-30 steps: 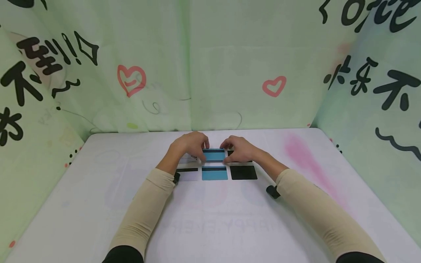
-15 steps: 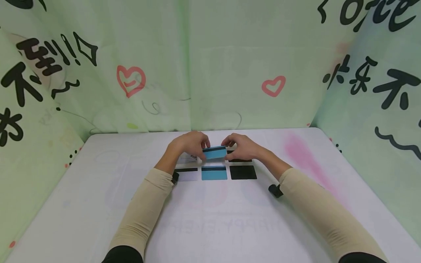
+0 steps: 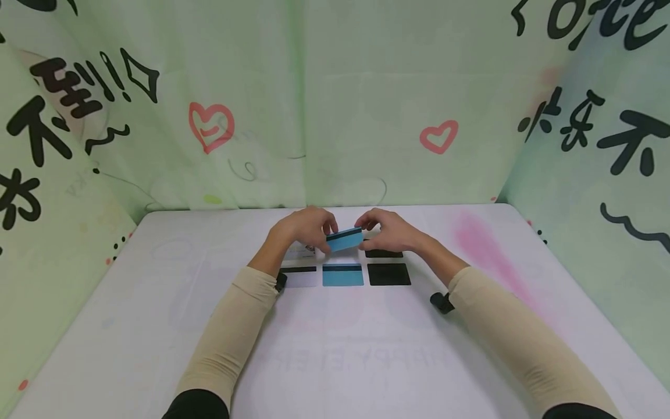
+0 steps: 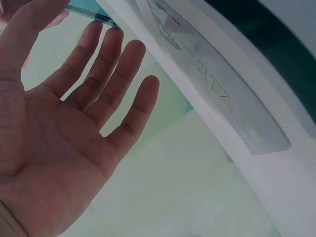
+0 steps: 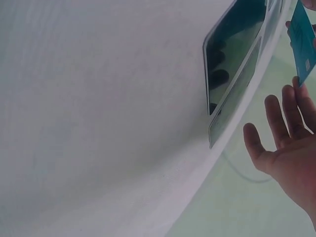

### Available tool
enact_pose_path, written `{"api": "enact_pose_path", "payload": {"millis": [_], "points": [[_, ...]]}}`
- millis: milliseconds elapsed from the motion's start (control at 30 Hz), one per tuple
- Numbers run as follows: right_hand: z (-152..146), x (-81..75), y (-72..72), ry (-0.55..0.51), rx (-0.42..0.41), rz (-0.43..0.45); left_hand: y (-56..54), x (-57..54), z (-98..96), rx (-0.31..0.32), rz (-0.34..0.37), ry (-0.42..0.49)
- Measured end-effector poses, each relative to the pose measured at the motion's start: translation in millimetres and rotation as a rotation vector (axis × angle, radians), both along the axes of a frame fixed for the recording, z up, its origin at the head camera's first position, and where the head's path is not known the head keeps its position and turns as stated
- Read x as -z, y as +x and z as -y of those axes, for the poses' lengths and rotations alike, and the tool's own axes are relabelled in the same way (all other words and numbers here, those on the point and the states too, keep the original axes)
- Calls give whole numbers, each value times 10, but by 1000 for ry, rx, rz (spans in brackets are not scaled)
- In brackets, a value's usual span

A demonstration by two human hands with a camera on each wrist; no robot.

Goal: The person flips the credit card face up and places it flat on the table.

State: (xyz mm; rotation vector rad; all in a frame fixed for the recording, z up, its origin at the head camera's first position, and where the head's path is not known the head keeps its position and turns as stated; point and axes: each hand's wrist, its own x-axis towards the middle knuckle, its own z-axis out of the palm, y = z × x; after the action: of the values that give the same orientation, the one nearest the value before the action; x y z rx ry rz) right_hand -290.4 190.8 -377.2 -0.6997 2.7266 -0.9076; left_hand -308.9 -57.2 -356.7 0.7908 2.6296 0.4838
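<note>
A blue magnetic-stripe card, its left end lower than its right in the head view, is held above the table between both hands. My left hand pinches its left end with thumb and fingers. At the opposite end, my right hand has thumb and fingertips on the edge. In the right wrist view a chip shows on the held card's blue face. Below lie a second blue card, a white card with a black stripe and a black card.
Behind the front row lie a pale printed card and another black card, both partly hidden by the hands. The white-covered table ends at a green curtain with drawn hearts and lettering.
Both hands have raised the blue card off its spot in the back row, and its right end has tipped upward. The other cards lie where they were.
</note>
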Motion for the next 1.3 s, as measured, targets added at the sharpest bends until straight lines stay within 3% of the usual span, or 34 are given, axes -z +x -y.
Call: {"api": "enact_pose_path", "payload": {"millis": [500,1300], "points": [[-85,-30,-1,-12,23,-11,-8,-12,29,7,14,34],[-203,-147,-1,-54,27,2,1,-31,75,-4,40,12]]}}
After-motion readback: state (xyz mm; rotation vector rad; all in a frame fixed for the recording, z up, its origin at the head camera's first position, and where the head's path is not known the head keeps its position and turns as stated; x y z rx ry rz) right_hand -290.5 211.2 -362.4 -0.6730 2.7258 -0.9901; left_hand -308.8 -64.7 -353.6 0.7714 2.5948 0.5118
